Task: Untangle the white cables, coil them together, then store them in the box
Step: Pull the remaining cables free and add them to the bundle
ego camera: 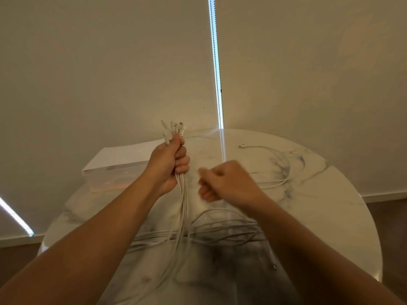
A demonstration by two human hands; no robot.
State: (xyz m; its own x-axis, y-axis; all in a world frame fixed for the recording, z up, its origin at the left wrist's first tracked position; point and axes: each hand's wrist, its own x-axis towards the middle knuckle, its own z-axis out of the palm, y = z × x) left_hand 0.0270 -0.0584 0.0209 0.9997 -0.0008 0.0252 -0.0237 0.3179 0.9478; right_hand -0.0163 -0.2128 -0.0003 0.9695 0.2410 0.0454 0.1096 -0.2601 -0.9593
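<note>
Left forearm (92, 238), left hand (167, 164), white cables (184, 192) in its grip

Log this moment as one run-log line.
left grip: holds cable bundle below plugs, raised | right grip: curled, blurred, hold unclear | loose cable: apart on table | box: back left

Beige roller blinds (99, 62) are hanging behind a round white marble-patterned table (330, 216) standing on brown wooden flooring (394, 238), suggesting a home room.
</note>
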